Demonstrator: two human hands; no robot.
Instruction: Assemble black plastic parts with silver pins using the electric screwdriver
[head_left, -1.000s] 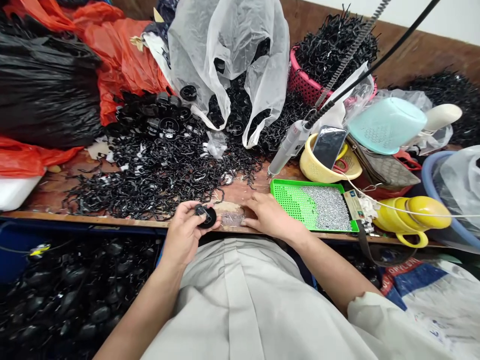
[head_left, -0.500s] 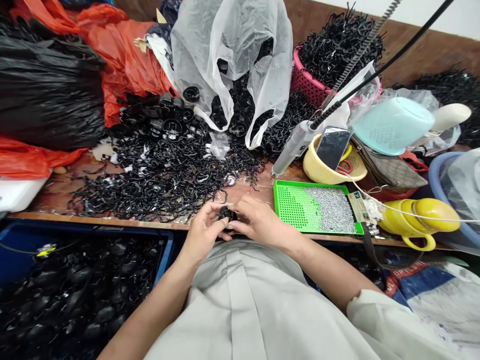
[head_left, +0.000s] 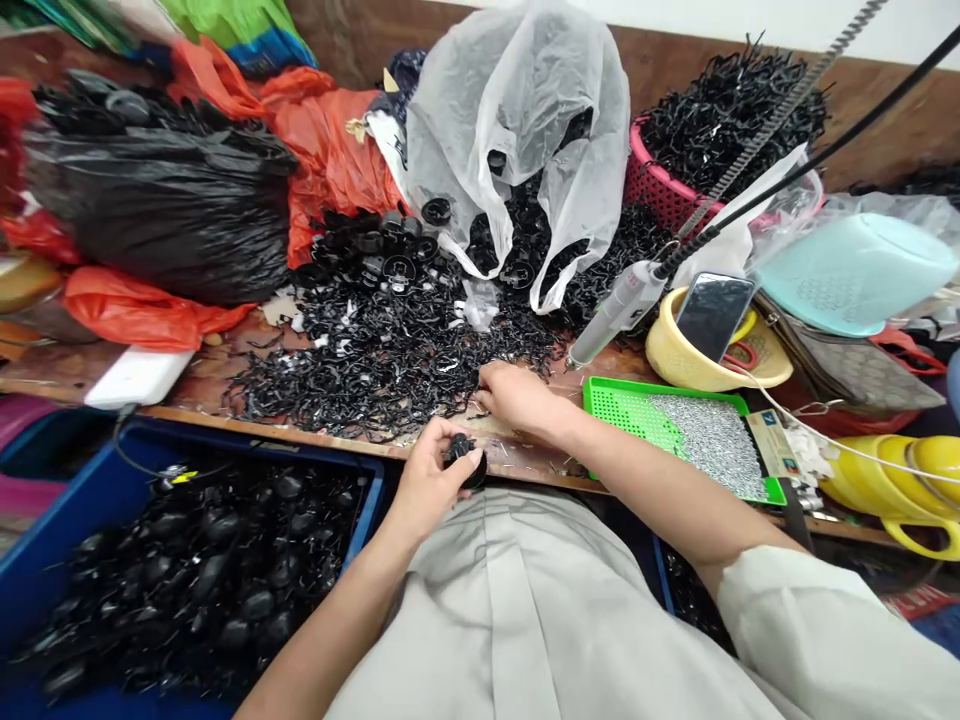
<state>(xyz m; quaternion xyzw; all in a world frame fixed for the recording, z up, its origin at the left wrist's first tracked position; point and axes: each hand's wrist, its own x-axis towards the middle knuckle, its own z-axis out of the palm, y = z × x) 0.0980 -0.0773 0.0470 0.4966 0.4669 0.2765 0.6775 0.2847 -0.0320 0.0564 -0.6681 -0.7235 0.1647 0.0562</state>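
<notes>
My left hand (head_left: 431,475) grips a small round black plastic part (head_left: 469,465) between thumb and fingers, just above the bench's front edge. Ahead of it and to the right, my right hand (head_left: 519,400) is down at the bench top, at the near right edge of a heap of thin black plastic strips (head_left: 375,350). Its fingers are curled together with the tips low. Whatever they pinch, if anything, is too small to make out. Small thin slivers are scattered on the wood (head_left: 510,452) beside that hand.
Right of my hands lies a green tray (head_left: 626,415) of small metal pieces, with an electric screwdriver (head_left: 611,315) hanging above. A yellow basket (head_left: 675,350) holds a phone (head_left: 714,315). A blue bin (head_left: 142,480) of black parts stands at lower left. A clear plastic bag (head_left: 525,90) sits behind the heap.
My right hand has left the black part and reached forward to the edge of the strips. My left hand still holds the part. The view has swung left.
</notes>
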